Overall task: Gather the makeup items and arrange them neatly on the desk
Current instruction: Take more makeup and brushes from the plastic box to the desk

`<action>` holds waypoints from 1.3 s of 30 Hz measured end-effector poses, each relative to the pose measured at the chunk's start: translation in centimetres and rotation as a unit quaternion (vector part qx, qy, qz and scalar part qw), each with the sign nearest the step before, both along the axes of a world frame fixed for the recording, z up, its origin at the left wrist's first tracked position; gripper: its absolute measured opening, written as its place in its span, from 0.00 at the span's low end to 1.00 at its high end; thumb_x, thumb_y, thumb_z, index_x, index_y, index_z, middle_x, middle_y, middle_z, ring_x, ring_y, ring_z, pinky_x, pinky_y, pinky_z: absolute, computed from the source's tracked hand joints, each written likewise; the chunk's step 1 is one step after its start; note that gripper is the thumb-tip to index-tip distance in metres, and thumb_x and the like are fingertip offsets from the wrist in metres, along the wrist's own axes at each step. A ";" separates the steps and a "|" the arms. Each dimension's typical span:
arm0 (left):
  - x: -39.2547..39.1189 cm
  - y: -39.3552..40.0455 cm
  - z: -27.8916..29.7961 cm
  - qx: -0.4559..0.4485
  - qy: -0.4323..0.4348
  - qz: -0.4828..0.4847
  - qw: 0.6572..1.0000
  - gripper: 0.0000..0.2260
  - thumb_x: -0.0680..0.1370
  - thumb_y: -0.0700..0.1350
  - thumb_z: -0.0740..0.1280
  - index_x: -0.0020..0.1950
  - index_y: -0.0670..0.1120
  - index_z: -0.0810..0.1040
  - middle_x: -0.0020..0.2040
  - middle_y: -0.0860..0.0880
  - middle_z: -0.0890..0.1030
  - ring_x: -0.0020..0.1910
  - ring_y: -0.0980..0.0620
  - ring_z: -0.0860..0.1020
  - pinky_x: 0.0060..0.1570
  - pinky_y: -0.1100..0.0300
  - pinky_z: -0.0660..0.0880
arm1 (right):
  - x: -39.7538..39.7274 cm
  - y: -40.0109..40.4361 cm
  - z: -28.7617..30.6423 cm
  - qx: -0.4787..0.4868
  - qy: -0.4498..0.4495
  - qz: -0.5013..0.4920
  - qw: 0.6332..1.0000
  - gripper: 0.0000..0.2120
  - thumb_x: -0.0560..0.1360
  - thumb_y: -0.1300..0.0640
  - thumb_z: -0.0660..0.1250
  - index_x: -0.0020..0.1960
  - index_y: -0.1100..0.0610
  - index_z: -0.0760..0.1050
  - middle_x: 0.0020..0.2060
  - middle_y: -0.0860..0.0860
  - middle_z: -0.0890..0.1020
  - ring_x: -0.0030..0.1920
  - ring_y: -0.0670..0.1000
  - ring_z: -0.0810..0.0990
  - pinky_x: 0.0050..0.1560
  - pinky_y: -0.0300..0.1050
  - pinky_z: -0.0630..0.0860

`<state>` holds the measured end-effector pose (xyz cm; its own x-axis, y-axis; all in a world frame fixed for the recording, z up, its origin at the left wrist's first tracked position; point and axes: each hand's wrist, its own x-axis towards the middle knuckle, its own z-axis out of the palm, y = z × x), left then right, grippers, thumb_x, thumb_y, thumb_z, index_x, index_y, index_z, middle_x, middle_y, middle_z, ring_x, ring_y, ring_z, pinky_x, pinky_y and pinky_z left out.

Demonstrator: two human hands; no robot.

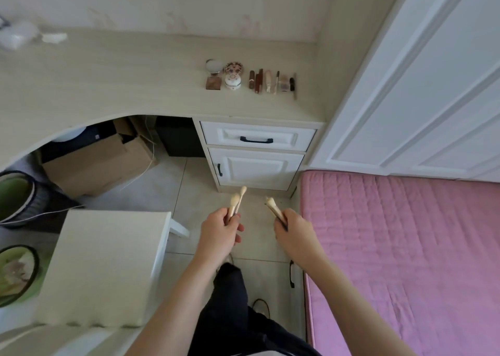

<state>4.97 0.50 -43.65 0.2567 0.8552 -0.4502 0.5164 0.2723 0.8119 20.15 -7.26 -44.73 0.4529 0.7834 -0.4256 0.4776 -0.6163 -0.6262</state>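
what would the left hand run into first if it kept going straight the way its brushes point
Probably the white cabinet door under the desk drawer. The left hand holds its two makeup brushes tipped forward and slightly right, over bare floor tile. Depth is unclear from this one view, so that is a judgement.

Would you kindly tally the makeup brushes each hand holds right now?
Brushes in left hand: 2
Brushes in right hand: about 2, bunched together
Total: about 4
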 end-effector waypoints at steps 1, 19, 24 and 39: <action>0.6 1.2 -0.1 0.000 0.002 -0.003 1.000 0.05 0.81 0.42 0.61 0.49 0.46 0.77 0.40 0.46 0.82 0.30 0.52 0.79 0.35 0.56 0.79 | 0.6 1.1 -0.1 0.000 0.000 -0.002 1.000 0.08 0.78 0.54 0.59 0.41 0.55 0.69 0.35 0.53 0.78 0.33 0.55 0.78 0.32 0.48 0.74; 11.3 26.8 -0.2 0.014 0.066 -0.203 0.977 0.04 0.78 0.45 0.64 0.44 0.50 0.76 0.36 0.57 0.84 0.25 0.60 0.73 0.33 0.60 0.70 | 9.2 23.0 -0.4 -0.003 -0.028 -0.119 0.992 0.06 0.79 0.57 0.58 0.46 0.59 0.70 0.38 0.56 0.80 0.38 0.57 0.79 0.38 0.51 0.75; 15.4 30.8 -0.3 -0.017 0.036 -0.194 0.980 0.04 0.78 0.43 0.64 0.45 0.46 0.76 0.34 0.55 0.84 0.21 0.62 0.70 0.27 0.66 0.67 | 12.5 26.7 -0.1 -0.004 -0.004 -0.164 0.986 0.08 0.80 0.55 0.58 0.46 0.59 0.71 0.39 0.56 0.81 0.39 0.57 0.80 0.38 0.49 0.75; 31.5 38.8 -2.3 -0.111 -0.010 -0.163 0.980 0.03 0.75 0.39 0.69 0.46 0.39 0.79 0.41 0.42 0.85 0.37 0.48 0.81 0.43 0.54 0.78 | 25.8 36.8 -1.1 -0.040 0.066 -0.231 0.970 0.07 0.77 0.58 0.57 0.50 0.58 0.73 0.40 0.55 0.83 0.37 0.54 0.79 0.37 0.46 0.75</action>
<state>36.52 39.29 -45.98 0.5106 0.6074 -0.6085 0.5905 0.2667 0.7617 45.97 29.58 -45.82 0.6849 0.4729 -0.5543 0.0589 -0.7942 -0.6048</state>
